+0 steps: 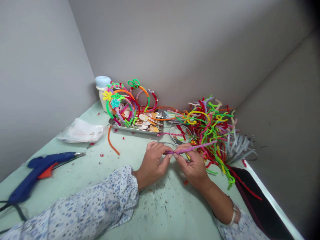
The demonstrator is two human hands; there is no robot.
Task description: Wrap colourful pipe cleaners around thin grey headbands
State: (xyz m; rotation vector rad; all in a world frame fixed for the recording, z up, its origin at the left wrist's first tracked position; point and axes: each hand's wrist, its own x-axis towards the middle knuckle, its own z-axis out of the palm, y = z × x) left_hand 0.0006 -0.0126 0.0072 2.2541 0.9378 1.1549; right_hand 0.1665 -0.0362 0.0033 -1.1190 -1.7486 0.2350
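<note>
A purple pipe cleaner [200, 145] runs between my two hands above the middle of the table. My left hand [154, 161] pinches it between thumb and fingers. Close beside it, my right hand [193, 166] grips the same strip, and its free end sticks out up to the right. A thin grey band shows behind my fingertips; whether the purple strip is around it I cannot tell. Just beyond my right hand lie several bare metal hoops [182, 130] and a tangled heap of coloured pipe cleaners [212, 123].
Headbands wrapped in pipe cleaner [128, 100] stand in a metal tray [135, 130] with shells. A white jar with a blue lid [103, 81] is behind it. To the left lie a plastic bag [82, 131] and a blue glue gun [42, 171]. A dark flat object [260, 203] lies right.
</note>
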